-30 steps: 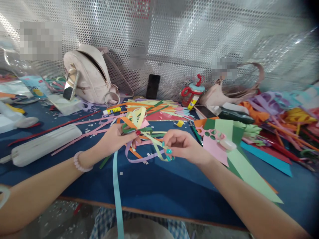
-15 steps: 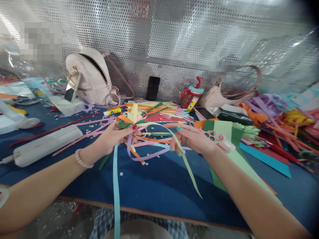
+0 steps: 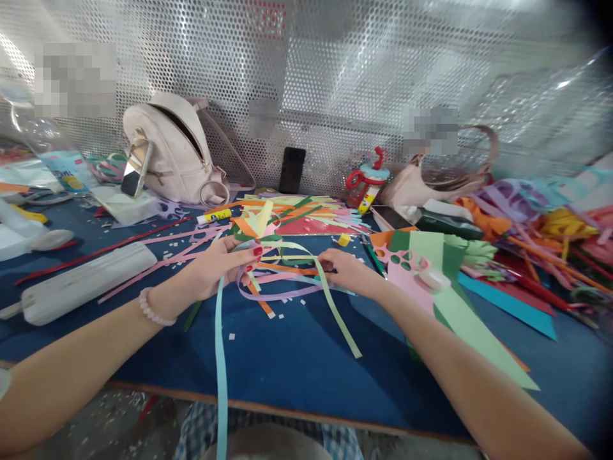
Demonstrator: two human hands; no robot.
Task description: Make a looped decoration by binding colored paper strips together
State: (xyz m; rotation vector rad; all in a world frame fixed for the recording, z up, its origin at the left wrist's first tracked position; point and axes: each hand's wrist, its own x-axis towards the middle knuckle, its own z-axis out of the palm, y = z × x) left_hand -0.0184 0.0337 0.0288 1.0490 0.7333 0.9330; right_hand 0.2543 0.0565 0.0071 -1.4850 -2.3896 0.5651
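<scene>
My left hand [image 3: 218, 265] pinches a bundle of coloured paper strips [image 3: 258, 220], yellow, orange and green, woven together near the fingertips. From it a long light blue strip [image 3: 221, 364] hangs past the table edge, and a lilac strip [image 3: 282, 296] loops to the right. A pale green strip [image 3: 335, 306] arches over and droops in front of my right fingers. My right hand [image 3: 347, 271] is closed, fingers curled at the outer ends of the strips; which colour it grips is hidden.
Cut strips lie on a red sheet [image 3: 311, 226] at the back. A glue stick [image 3: 214, 216] and yellow cap [image 3: 343, 239] are close by. A white power strip [image 3: 89, 281] is left; green card [image 3: 472, 332] lies right. A backpack [image 3: 167, 153], phone [image 3: 292, 170] and cup [image 3: 371, 182] stand behind.
My right hand has moved slightly down and left, and its spread fingers have curled closed at the strip ends. The pale green strip's tip has swung left. The yellow cap has come into view.
</scene>
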